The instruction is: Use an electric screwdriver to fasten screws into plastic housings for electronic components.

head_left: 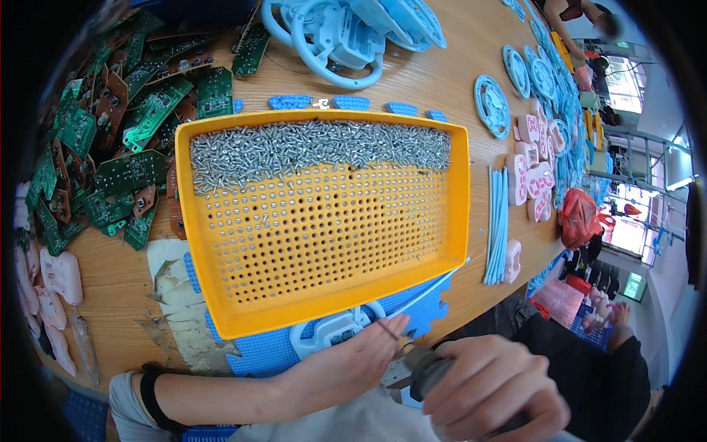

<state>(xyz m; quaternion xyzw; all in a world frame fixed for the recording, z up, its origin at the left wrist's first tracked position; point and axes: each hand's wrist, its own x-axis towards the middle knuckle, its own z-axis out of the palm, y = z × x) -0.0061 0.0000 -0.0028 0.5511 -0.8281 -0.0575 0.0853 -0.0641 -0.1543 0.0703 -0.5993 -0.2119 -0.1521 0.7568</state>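
Note:
My right hand (497, 387) is wrapped round the dark body of a powered screwdriver (426, 370), whose tip points at my left fingers. My left hand (357, 353) has its fingertips pressed together beside that tip; what they pinch is hidden. Partly under my left hand is a light blue toy steering wheel part (324, 333). A thin light blue rod (431, 289) slants up and away from my left fingertips. Just beyond stands a yellow tray (324, 318) with a perforated bed; loose silver screws (317, 147) are heaped along its far side, and many holes hold screws.
Green and brown circuit boards (140, 136) pile up at the left. More blue wheel parts (335, 40) lie behind the tray. Blue rods (496, 228) and pink-and-white plastic parts (534, 173) lie to the right. A blue foam mat (261, 357) is under the tray. Other people are at the far right.

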